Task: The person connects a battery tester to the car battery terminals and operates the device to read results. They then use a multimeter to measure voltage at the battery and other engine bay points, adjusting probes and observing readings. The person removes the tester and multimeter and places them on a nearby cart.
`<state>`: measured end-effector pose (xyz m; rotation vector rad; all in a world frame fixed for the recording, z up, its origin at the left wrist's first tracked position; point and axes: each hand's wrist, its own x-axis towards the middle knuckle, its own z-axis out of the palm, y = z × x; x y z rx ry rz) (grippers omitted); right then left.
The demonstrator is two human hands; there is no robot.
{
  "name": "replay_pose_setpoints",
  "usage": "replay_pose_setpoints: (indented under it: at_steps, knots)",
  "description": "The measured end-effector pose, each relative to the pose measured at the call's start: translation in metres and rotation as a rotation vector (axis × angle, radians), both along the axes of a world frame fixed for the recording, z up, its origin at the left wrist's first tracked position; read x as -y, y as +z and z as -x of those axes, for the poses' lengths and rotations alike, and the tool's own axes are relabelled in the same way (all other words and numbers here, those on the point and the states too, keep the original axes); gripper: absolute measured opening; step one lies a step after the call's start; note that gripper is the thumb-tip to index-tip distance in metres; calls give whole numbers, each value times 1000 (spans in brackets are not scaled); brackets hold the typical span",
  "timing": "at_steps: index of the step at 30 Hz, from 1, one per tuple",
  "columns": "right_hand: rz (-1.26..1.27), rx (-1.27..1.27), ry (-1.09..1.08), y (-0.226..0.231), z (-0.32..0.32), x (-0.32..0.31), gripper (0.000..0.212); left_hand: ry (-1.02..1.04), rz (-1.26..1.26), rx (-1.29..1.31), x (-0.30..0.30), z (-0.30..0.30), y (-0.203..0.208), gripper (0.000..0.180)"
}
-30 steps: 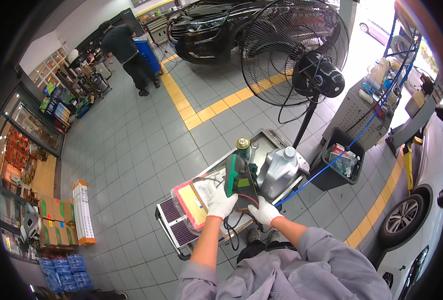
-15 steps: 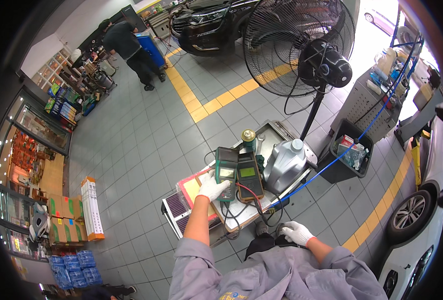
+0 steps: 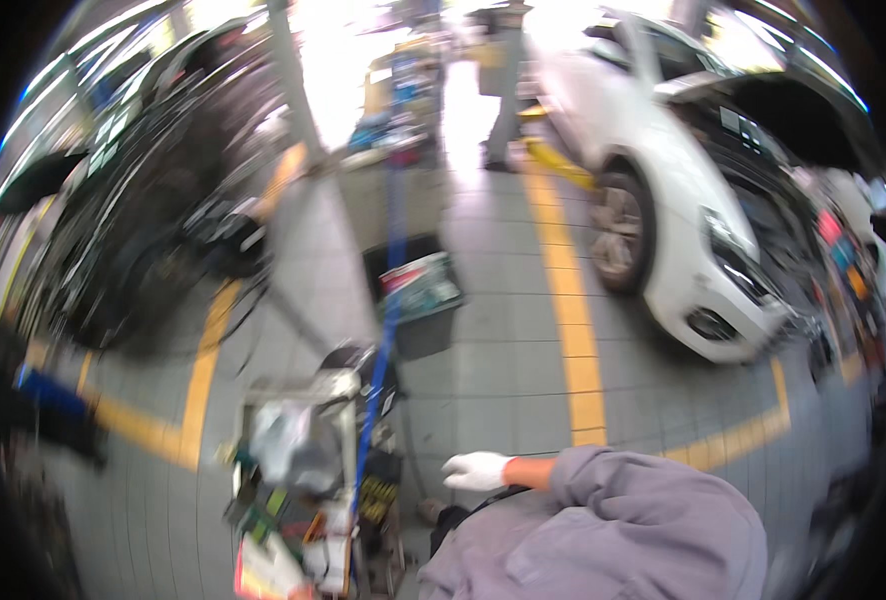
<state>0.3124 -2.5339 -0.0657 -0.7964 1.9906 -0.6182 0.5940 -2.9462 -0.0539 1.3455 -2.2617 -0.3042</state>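
Motion blur smears much of the picture. At the lower left my left hand (image 3: 275, 567), in a white glove, is beside a green handheld meter (image 3: 261, 518) on the cart; its fingers are too smeared to tell whether they grip the meter. A red-and-yellow flat piece (image 3: 250, 572) shows beside that hand. My right hand (image 3: 476, 470), also white-gloved, hangs in front of my body right of the cart, fingers loosely apart, holding nothing. Above the meter, a silver-grey jug (image 3: 298, 445) stands in the cart's metal tray (image 3: 347, 384).
A blue hose (image 3: 371, 430) runs past the cart toward a black bin (image 3: 431, 332) with refuse in it. Left of the bin stands the blurred pedestal fan (image 3: 225, 235). A white car (image 3: 691, 285) with its hood raised is at the right, beyond a yellow floor line (image 3: 569, 330).
My view has swung to the right, so the cart and my left hand now lie at lower left. The whole white car has come into view. My right hand remains off the cart.
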Motion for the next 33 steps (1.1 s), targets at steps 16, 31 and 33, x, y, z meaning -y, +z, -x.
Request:
replay_pose_setpoints:
  at_steps: [16, 31, 33]
  knots:
    - [240, 201, -1226, 26, 32, -550, 66, -1328, -308, -458, -587, 407, 64, 23]
    - [441, 262, -2180, -26, -40, -876, 62, -2204, -412, -36, -1072, 625, 24, 25]
    - [391, 271, -2256, -28, -24, -925, 63, -2222, -446, -88, -1132, 665, 19, 25]
